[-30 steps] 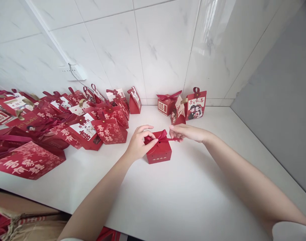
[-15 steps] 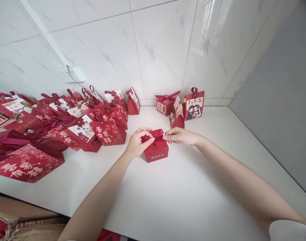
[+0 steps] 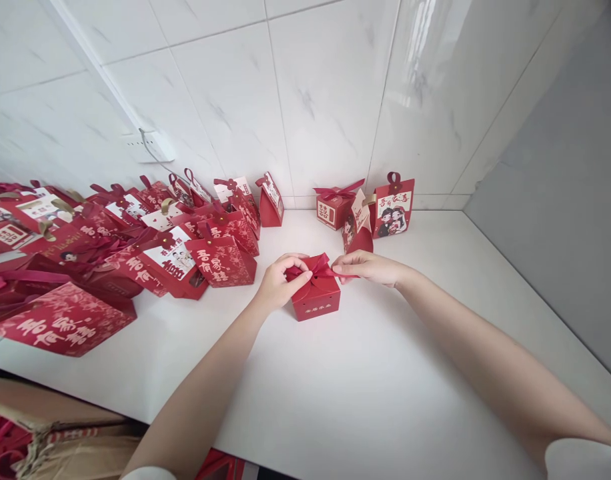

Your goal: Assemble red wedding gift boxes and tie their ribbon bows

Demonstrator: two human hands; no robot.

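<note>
A small red gift box [image 3: 316, 303] with pale lettering on its front stands on the white table [image 3: 365, 393]. Across its top runs a dark red ribbon [image 3: 321, 263], tied in a bow. My left hand [image 3: 284, 280] is at the box's left top edge, its thumb and fingers closed on the ribbon's left side. On the other side, my right hand [image 3: 368, 268] pinches the ribbon's right part between thumb and fingers, and a short end sticks out past them. Part of the bow is hidden behind the fingers.
Several red gift boxes [image 3: 223, 260] crowd the left side. Behind my hands stand a square ribboned box [image 3: 331, 210], a tilted box [image 3: 356, 227] and a box with a cartoon couple [image 3: 394, 208]. A wall socket [image 3: 148, 147] has a cable. Below is an open carton [image 3: 80, 453].
My right hand has drawn the ribbon slightly to the right, and more of its end shows. The view has shifted a little; the box stays in place.
</note>
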